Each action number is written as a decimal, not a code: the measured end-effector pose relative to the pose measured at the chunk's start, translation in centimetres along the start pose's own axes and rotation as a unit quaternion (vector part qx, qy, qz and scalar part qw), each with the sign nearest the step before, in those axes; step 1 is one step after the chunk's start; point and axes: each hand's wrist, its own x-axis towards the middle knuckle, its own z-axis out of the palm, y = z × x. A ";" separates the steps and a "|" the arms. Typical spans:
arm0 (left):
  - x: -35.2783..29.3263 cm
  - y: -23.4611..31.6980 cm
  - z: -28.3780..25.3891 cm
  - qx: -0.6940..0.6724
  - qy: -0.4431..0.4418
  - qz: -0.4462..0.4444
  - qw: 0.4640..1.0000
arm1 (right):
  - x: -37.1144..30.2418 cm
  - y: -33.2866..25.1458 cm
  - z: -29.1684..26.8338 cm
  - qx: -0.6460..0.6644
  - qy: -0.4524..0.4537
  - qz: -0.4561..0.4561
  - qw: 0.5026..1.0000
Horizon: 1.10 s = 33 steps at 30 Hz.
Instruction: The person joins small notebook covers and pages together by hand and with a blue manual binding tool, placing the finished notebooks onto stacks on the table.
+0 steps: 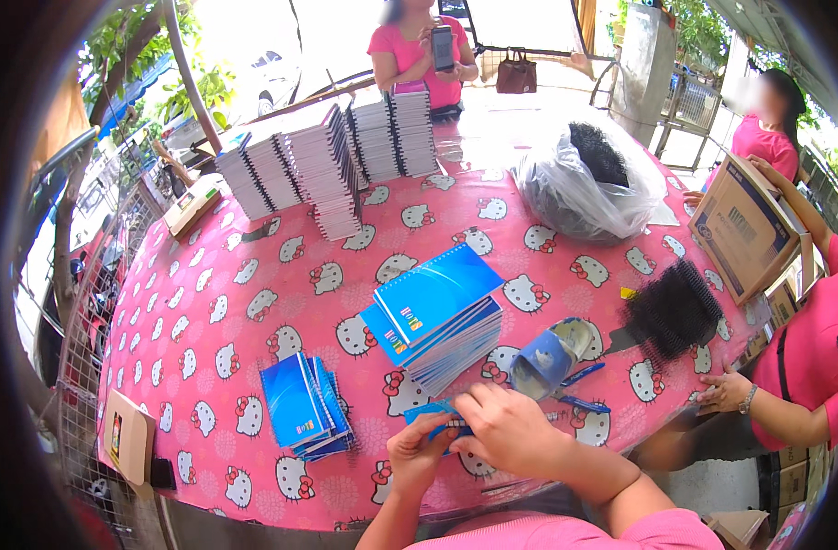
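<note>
Close to the table's front edge, my left hand (421, 449) grips a small blue-covered notebook (422, 412) by its side, thumb and fingers closed on it. My right hand (509, 426) is bent over the notebook's bound edge, fingers pinched there; the fingertips partly hide that edge. Just beyond my hands rises a tall stack of blue notebooks (442, 289). A lower stack of blue notebooks (295, 403) lies to the left. Right of the tall stack is a blue, rounded, cup-like object (536, 365), with two blue slender tools (584, 404) beside it.
A pink cat-print tablecloth (199, 312) covers the table. Black binding coils (680, 307) are heaped at right; more fill a plastic bag (588, 197). Coil-bound notebook stacks (318, 165) stand at back left. One person holds a phone (443, 48); others handle a cardboard box (744, 225).
</note>
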 end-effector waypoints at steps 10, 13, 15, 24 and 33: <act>-1.0 1.5 -0.2 0.024 -0.007 -0.002 1.000 | -0.6 -0.3 1.0 0.085 0.113 -0.061 0.988; -1.6 3.2 -0.1 0.016 -0.025 0.029 0.999 | -0.4 -1.6 -0.5 0.086 0.088 -0.088 0.988; -2.6 4.2 -0.7 0.045 -0.037 0.067 0.996 | -0.6 -2.2 0.1 0.087 0.077 -0.099 0.988; -8.9 6.7 -8.2 -0.128 0.191 -0.061 0.971 | 2.3 -10.8 -11.3 0.168 0.170 -0.296 0.925; -11.9 8.9 -12.2 -0.091 0.073 -0.022 0.993 | 3.5 -16.0 6.3 0.211 -0.176 -0.012 0.961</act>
